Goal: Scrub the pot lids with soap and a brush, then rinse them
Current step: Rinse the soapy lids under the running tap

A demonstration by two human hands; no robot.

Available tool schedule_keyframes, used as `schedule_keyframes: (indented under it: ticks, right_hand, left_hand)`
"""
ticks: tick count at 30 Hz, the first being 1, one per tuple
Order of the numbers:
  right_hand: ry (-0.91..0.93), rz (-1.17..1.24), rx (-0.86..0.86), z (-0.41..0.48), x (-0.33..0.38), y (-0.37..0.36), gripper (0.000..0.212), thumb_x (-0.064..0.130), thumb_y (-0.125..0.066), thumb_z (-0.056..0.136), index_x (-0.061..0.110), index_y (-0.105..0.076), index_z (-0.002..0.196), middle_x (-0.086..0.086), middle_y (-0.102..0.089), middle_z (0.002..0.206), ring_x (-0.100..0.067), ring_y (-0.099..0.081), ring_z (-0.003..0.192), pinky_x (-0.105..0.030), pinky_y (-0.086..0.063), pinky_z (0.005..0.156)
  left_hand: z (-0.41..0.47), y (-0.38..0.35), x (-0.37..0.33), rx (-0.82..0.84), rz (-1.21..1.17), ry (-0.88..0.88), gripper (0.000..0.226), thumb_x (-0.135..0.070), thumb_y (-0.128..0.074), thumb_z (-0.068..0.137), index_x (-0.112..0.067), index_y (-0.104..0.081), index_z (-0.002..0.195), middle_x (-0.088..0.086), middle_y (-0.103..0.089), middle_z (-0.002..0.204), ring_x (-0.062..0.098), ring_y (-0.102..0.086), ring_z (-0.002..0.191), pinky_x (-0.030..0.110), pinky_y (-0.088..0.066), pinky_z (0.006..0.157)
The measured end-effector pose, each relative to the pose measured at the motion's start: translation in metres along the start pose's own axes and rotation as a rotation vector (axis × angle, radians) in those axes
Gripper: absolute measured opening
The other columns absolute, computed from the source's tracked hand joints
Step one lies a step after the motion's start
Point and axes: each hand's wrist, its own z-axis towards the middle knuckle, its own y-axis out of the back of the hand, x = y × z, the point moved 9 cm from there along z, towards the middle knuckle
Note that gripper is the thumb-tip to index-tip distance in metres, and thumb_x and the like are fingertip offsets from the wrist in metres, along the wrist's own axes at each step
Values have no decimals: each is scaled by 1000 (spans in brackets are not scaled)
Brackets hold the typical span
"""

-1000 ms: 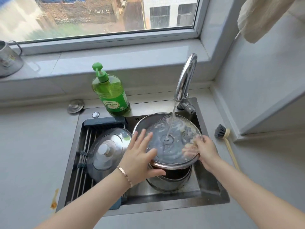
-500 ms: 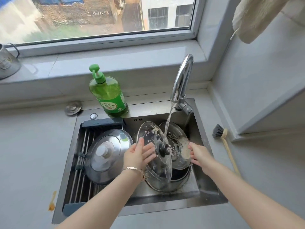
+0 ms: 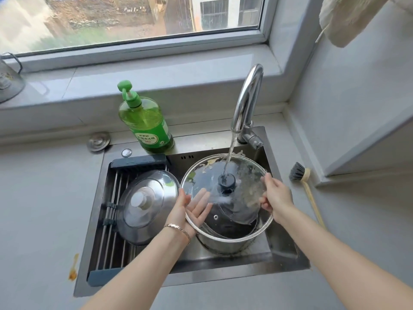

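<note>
**Change of state.** The glass lid (image 3: 226, 196) has been turned over. One second ago its soapy underside faced up into the water; half a second ago it stood on edge, mid-turn. It is now level, with the black knob uppermost. The stream from the tap (image 3: 245, 104) lands directly on the knob.

**Position.** The glass lid is held in the air over the steel pot (image 3: 223, 246), which stands in the sink (image 3: 283, 242).

**Hands.**
- The left hand (image 3: 192, 209) lies palm-up beneath the lid's left edge. Its fingers are straight and spread, supporting rather than gripping.
- The right hand (image 3: 277, 200) pinches the right rim, thumb above and fingers curled below.

**Meaning for the task.** Rinsing has passed from the underside to the top face. Pale suds remain along the far rim and on the right portion, so this face is judged not yet clean. A second glass shape seen through the lid may be another lid in the pot; this cannot be confirmed.

**Other items.**
- The steel lid (image 3: 145, 204) rests on the drain rack (image 3: 111, 198).
- The brush (image 3: 298, 172) lies idle on the surface (image 3: 44, 209) to the right.
- The soap bottle (image 3: 146, 124) stands behind the sink.
</note>
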Motion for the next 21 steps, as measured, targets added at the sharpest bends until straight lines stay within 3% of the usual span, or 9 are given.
schedule_keyframes:
  ticks: [3,8,11,13,17,21]
  right_hand:
    - [141,-79,-34,-5,28,5,28,37,-43,98,14,-59,101,-3,-41,53,-11,-45,38,-16,-33,34]
    - [366,-229,-46,-19,71,5,19,34,-42,98,21,-55,101,-6,-48,54,-5,-50,31,-16,-34,32]
    - [467,-256,-15,-30,83,5,17,35,-43,98,25,-55,106,-7,-49,53,-6,-50,31,-15,-35,33]
    - [501,-248,-5,-31,81,7,22,36,-43,97,23,-58,108,-7,-48,50,-6,-49,31,-14,-35,33]
    - [396,-166,-1,-13,50,13,24,31,-39,100,16,-58,103,-7,-47,54,-5,-50,34,-14,-39,36]
    - [139,-43,40,13,-2,5,27,29,-31,102,13,-53,97,-6,-49,63,-15,-53,50,-26,-47,53]
  left_hand:
    - [5,8,9,-84,112,69,42,-54,-43,91,-14,-53,86,10,-72,72,20,-69,60,36,-57,64]
    - [9,10,21,-91,191,154,49,-56,-32,95,-13,-55,106,14,-62,103,24,-61,89,41,-48,77]
    - [9,11,25,-81,221,192,51,-57,-30,94,-16,-52,115,14,-62,107,26,-59,98,43,-45,86]
    - [7,11,24,-85,218,182,49,-57,-32,94,-16,-54,110,15,-62,109,26,-59,98,45,-41,98]
    - [2,9,3,-96,233,62,43,-54,-34,95,-17,-52,84,12,-63,100,24,-60,92,42,-37,101]
    - [-6,0,-20,-57,408,-41,40,-47,-35,97,-18,-45,72,9,-67,97,22,-61,90,39,-37,95]
